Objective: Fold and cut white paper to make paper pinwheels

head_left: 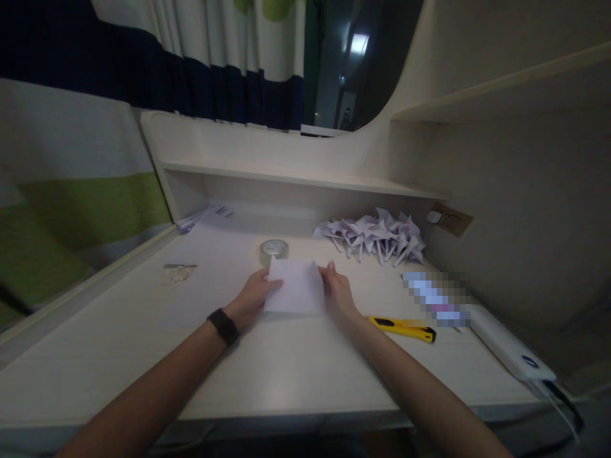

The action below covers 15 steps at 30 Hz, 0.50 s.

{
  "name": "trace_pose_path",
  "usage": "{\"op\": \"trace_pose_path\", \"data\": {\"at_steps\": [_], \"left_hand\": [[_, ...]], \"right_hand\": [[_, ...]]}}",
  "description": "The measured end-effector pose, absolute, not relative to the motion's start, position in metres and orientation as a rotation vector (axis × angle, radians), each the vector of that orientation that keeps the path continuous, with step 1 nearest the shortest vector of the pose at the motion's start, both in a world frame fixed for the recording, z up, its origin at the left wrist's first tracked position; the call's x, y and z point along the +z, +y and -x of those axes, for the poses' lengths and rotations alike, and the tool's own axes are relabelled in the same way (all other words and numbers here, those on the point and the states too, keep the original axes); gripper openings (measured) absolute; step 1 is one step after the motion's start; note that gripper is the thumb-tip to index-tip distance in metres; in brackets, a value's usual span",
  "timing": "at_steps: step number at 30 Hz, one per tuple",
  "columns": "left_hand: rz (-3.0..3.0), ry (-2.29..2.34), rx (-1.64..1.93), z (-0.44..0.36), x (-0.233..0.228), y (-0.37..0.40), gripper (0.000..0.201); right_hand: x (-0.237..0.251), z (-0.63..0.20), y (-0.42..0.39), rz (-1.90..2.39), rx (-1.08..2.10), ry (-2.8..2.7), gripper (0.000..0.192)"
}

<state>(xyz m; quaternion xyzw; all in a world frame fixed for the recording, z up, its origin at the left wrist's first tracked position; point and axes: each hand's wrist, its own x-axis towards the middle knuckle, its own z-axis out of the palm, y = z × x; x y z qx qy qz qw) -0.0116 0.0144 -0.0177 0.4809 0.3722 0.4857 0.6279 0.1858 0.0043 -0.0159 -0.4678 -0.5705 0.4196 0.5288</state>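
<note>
Dim room, striped curtain behind white bench (286, 375). Sheet of paper (296, 287) at bench middle, pinched at left edge by left hand (252, 298) and at right edge by right hand (338, 291), fingers closed on it. Tape roll (273, 249) just behind. Yellow knife (401, 328) toward right edge. Folded paper pile (377, 236) near back right corner.

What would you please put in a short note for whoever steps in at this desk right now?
Left hand: holds the left edge of the white paper sheet.
Right hand: holds its right edge.
The sheet sits on the desk, just before the tape roll.
Done: a pile of folded paper shapes lies back right.
Left: this sheet looks barely folded. Yellow utility knife lies to the right; paper stack back left.
</note>
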Motion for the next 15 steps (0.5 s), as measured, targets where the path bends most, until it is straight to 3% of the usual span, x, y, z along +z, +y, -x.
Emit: {"op": "trace_pose_path", "data": {"at_steps": [8, 15], "left_hand": [[-0.91, 0.624, 1.173, 0.013, -0.021, 0.026, 0.034], [-0.928, 0.631, 1.079, 0.007, -0.015, 0.02, 0.02]], "right_hand": [[0.004, -0.196, 0.001, 0.906, 1.214, -1.064, 0.059], [-0.015, -0.2, 0.007, 1.168, 1.185, -1.596, 0.048]]}}
